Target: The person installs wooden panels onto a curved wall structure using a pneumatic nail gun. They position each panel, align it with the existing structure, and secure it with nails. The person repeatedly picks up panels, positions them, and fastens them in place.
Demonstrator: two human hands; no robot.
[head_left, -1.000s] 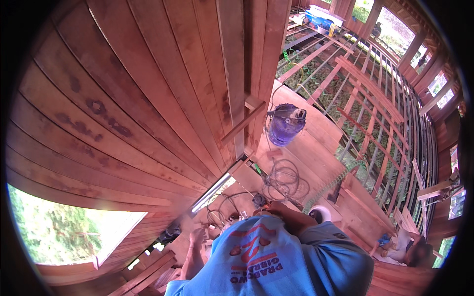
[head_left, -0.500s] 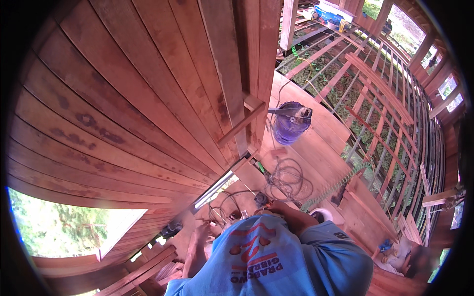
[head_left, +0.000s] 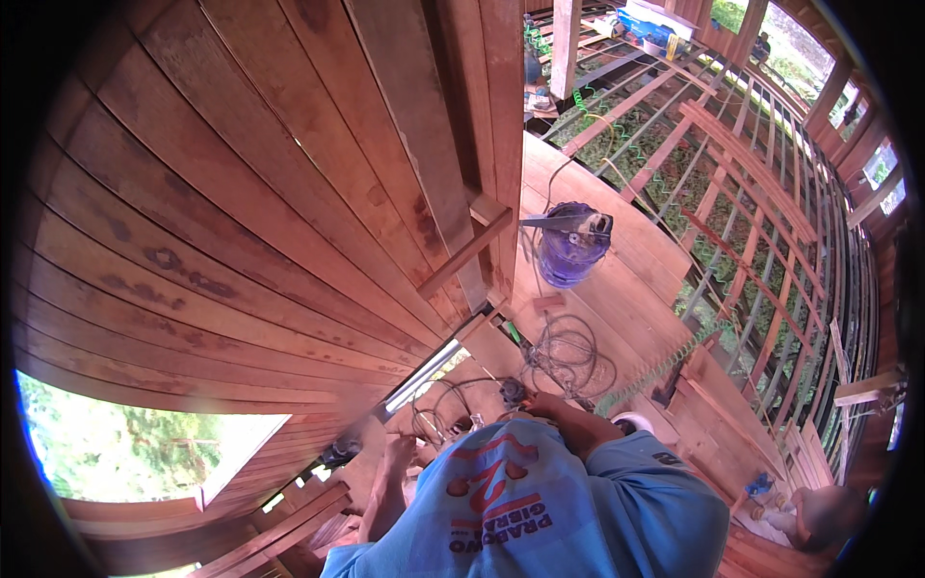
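Below me, my blue printed shirt (head_left: 549, 501) covers much of the lower view, hiding part of my work. My left hand (head_left: 398, 448) is left of the shirt, fingers curled at something small I cannot make out. My right hand (head_left: 541, 407) is closed on a dark power tool (head_left: 513, 391), partly hidden by the shirt. Black cords (head_left: 438, 405) lie looped around the tool and beyond it on the boards. A white container (head_left: 633, 424) is partly hidden beside my right arm.
A plank wall (head_left: 241, 193) fills the left. Ahead, a purple bucket (head_left: 564, 255) stands on floorboards (head_left: 626, 299); rightward are open joists (head_left: 732, 164) over ground, with a green coiled hose (head_left: 655, 371). Another person (head_left: 809, 520) crouches at lower right; a distant figure (head_left: 761, 48) is beyond.
My left hand has moved up and inward, its fingers more curled. The view has shifted slightly, with the bucket and joists now further right. The person at lower right has shifted too.
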